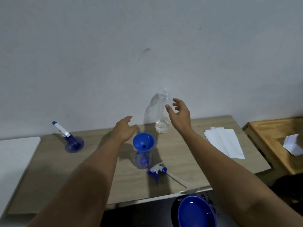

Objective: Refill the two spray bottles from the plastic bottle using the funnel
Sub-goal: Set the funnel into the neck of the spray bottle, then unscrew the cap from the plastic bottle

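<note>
A clear plastic bottle (161, 115) stands upright near the wall with a little liquid at its bottom. My right hand (179, 114) is open just to its right, fingers spread, apart from it. A blue funnel (143, 142) sits in the neck of an uncapped blue spray bottle (143, 161) at the table's middle. My left hand (125, 129) hovers open behind and left of the funnel. The removed spray head (156, 172) with its tube lies on the table in front. A second spray bottle (72, 141) with its head on stands at the left.
White paper sheets (224, 141) lie on the right of the wooden table (65, 177). A second wooden surface (270, 141) with a white paper stands further right. A blue bowl (195, 212) sits below the table's front edge. A white board (14, 158) is at left.
</note>
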Demonstrator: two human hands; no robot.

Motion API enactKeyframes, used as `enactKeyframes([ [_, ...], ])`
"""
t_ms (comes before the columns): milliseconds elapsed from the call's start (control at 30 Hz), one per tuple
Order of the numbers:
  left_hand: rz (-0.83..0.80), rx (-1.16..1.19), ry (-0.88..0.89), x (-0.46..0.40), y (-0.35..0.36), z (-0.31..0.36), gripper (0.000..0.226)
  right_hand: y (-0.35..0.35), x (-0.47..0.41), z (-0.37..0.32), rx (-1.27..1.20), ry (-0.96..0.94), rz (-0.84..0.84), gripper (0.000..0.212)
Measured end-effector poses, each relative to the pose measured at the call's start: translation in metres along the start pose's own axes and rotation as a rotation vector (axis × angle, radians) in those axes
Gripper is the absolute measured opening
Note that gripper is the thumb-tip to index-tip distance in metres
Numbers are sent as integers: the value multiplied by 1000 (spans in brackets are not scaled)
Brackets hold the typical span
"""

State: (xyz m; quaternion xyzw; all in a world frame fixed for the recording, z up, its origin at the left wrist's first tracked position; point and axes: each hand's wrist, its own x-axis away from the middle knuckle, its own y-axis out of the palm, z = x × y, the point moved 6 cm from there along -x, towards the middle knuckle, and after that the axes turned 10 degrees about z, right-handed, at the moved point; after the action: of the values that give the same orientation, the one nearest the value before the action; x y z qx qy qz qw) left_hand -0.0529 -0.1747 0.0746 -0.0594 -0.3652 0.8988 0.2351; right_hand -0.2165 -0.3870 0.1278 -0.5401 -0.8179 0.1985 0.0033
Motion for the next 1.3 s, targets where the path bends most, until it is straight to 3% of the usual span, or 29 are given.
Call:
enactKeyframes([
  [167, -93, 13, 151, -39, 32, 82, 87, 31, -64, -18, 117, 19, -115, 73],
  [333, -169, 7, 187, -53, 67, 113, 97, 44, -73, -14, 94, -74, -112, 33],
  [633, -172, 126, 164, -10, 88, 127, 105, -8, -34, -3, 1, -94, -61, 27],
  [900, -175, 57, 255, 55, 104, 129, 102, -61, 8, 2, 77, -84, -113, 34],
  [1100, -134, 84, 226, 85, 111, 118, 100, -74, 28, 5, 42, -95, -78, 40],
  [1300, -90, 47, 237, 92, 111, 114, 95, -77, 32, 3, -18, -104, -151, 30],
])
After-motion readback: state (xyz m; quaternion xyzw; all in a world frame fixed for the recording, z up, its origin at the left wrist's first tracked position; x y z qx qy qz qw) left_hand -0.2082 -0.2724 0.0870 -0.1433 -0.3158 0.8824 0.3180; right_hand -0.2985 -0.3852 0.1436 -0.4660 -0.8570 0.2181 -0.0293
